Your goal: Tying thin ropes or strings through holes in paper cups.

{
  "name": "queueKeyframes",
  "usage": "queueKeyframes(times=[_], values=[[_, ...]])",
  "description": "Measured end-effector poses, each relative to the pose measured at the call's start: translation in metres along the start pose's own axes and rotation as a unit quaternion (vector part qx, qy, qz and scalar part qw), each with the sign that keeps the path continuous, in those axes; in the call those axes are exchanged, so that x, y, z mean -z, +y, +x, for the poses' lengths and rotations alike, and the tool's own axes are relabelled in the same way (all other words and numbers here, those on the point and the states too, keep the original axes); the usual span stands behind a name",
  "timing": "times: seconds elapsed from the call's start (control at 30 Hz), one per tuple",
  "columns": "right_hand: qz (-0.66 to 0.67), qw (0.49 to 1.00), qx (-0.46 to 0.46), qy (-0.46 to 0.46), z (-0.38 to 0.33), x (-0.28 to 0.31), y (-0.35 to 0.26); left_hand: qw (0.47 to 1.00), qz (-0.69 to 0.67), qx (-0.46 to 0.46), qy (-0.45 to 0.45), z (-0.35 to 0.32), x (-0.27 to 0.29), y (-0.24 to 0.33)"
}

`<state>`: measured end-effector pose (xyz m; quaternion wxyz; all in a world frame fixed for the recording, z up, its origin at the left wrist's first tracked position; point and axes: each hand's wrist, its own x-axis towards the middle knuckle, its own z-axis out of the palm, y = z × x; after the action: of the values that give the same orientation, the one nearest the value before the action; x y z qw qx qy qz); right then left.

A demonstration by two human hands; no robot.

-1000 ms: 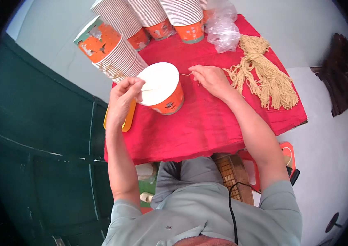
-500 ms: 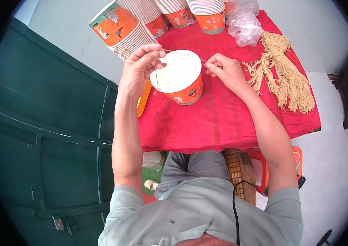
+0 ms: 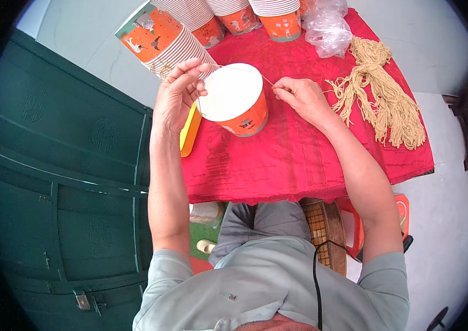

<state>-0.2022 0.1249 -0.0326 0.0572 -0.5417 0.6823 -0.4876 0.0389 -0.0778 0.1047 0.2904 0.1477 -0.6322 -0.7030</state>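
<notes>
In front of me stands an orange paper bucket (image 3: 248, 122) with animal pictures and a wide white top; whether that top is a lid or the inside I cannot tell. My left hand (image 3: 176, 96) is at its left rim, fingers curled on a thin tan string. My right hand (image 3: 303, 98), right of the bucket, pinches the other end of this string (image 3: 267, 80). The string runs across the bucket's far side between my hands, and a length hangs from the left one by the rim.
Stacked orange paper buckets (image 3: 281, 26) line the far edge, and another stack (image 3: 162, 41) lies tilted at the far left. A clear plastic bag (image 3: 328, 33) and a bundle of tan strings (image 3: 380, 94) lie to the right on the red cloth (image 3: 300, 160). A yellow object (image 3: 190, 132) is beside my left wrist.
The bucket has shifted a little to the left. My left hand has moved slightly left with it, uncovering more of the yellow object. Both hands keep hold of the string.
</notes>
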Motion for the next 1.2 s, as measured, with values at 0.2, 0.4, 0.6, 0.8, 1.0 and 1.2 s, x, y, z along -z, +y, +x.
queueKeyframes(times=[0.2,0.4,0.6,0.8,1.0,1.2], values=[[0.08,0.994,0.05,0.057,0.008,-0.006,0.018,1.0,0.012,-0.005,0.023,0.004,-0.001,-0.003],[0.333,0.932,-0.139,-0.037,0.009,0.006,0.001,0.994,0.077,-0.017,0.075,0.013,0.017,-0.011],[0.367,0.914,-0.158,-0.07,0.007,0.006,0.0,0.981,0.164,-0.031,0.1,0.023,0.023,-0.028],[0.38,0.913,-0.122,-0.076,0.007,0.0,-0.002,0.917,0.367,-0.105,0.116,0.033,0.039,-0.048],[0.371,0.918,-0.113,-0.078,0.007,-0.001,-0.004,0.721,0.639,-0.239,0.124,0.011,0.008,-0.043],[0.375,0.916,-0.125,-0.067,0.005,0.004,-0.001,0.774,0.623,-0.107,0.016,-0.017,-0.096,-0.026]])
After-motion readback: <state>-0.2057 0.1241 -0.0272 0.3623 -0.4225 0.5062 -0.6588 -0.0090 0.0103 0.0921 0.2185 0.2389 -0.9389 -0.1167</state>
